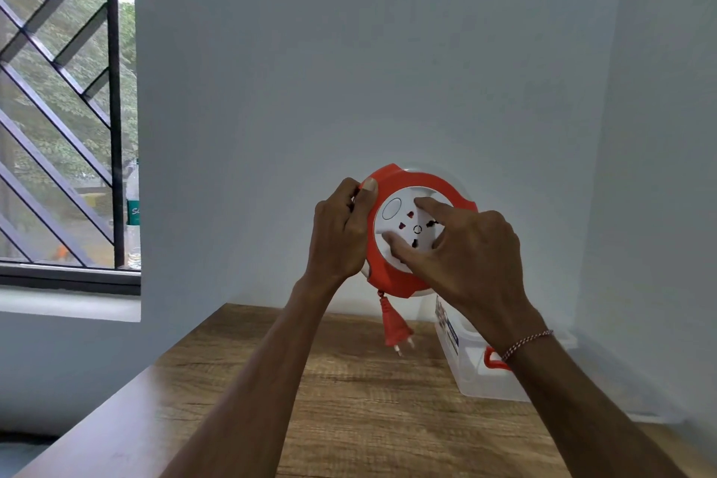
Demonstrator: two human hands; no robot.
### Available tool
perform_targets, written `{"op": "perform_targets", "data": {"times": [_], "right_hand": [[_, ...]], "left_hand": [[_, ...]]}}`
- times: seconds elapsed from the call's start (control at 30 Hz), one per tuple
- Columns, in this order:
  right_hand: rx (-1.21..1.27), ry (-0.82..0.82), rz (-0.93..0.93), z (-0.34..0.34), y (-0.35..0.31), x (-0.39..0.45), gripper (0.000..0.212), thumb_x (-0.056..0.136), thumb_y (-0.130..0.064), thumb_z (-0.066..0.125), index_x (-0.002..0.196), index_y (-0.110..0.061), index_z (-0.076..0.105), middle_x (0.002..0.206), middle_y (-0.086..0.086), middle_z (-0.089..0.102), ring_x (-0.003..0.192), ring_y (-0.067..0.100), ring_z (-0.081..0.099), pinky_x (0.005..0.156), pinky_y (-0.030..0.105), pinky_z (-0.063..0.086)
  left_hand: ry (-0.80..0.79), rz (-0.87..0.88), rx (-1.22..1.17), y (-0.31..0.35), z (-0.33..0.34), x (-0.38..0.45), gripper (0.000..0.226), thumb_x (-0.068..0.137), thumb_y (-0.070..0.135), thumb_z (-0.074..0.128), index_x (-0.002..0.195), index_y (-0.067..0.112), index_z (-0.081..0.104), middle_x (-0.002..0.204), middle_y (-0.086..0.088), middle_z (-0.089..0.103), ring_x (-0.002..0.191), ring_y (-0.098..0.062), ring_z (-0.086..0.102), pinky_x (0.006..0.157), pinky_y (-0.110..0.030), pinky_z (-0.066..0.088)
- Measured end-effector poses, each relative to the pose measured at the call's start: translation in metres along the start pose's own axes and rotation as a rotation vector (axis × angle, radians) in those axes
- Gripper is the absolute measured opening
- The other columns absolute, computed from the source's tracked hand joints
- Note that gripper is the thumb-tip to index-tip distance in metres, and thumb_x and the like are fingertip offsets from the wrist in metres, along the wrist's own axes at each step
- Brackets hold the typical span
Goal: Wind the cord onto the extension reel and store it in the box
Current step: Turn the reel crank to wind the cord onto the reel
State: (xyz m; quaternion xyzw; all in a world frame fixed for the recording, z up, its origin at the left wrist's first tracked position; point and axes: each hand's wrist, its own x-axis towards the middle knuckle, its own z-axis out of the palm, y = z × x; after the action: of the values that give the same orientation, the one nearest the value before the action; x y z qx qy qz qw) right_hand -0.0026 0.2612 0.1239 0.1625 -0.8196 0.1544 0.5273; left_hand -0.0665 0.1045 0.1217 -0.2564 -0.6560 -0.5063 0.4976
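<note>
I hold a round extension reel [403, 182] upright in the air, its orange rim around a white socket face. My left hand [341, 229] grips its left edge, thumb on the rim. My right hand [469, 252] lies on the white face, with the thumb and fingers spread and pressed on the disc. A short piece of orange cord with its orange plug [395, 330] dangles below the reel, above the table. The clear plastic box [481, 380] with an orange latch stands on the table at the right, partly hidden by my right forearm.
The wooden table [349, 400] runs up to a pale wall, with another wall close on the right. A window with a black diagonal grille [58, 109] is at the left, and a bottle stands on its sill.
</note>
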Motion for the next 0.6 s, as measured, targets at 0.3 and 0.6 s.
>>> {"op": "perform_targets", "data": {"times": [0.3, 0.6], "right_hand": [[-0.078, 0.121, -0.213, -0.003, 0.007, 0.004, 0.055, 0.084, -0.061, 0.054, 0.118, -0.019, 0.066, 0.097, 0.004, 0.074, 0.088, 0.024, 0.064, 0.076, 0.032, 0.053], [-0.125, -0.156, -0.335, -0.011, -0.003, 0.005, 0.051, 0.067, -0.028, 0.081, 0.116, -0.027, 0.066, 0.128, 0.014, 0.058, 0.117, 0.037, 0.049, 0.091, 0.050, 0.048]], "left_hand": [[0.051, -0.047, -0.072, 0.002, -0.006, 0.004, 0.027, 0.098, 0.040, 0.040, 0.084, 0.025, 0.056, 0.075, 0.008, 0.067, 0.064, -0.016, 0.065, 0.055, -0.025, 0.055], [0.031, 0.009, -0.013, -0.005, -0.005, 0.005, 0.033, 0.099, 0.039, 0.041, 0.087, 0.013, 0.059, 0.071, 0.016, 0.065, 0.060, -0.008, 0.064, 0.053, -0.014, 0.052]]}}
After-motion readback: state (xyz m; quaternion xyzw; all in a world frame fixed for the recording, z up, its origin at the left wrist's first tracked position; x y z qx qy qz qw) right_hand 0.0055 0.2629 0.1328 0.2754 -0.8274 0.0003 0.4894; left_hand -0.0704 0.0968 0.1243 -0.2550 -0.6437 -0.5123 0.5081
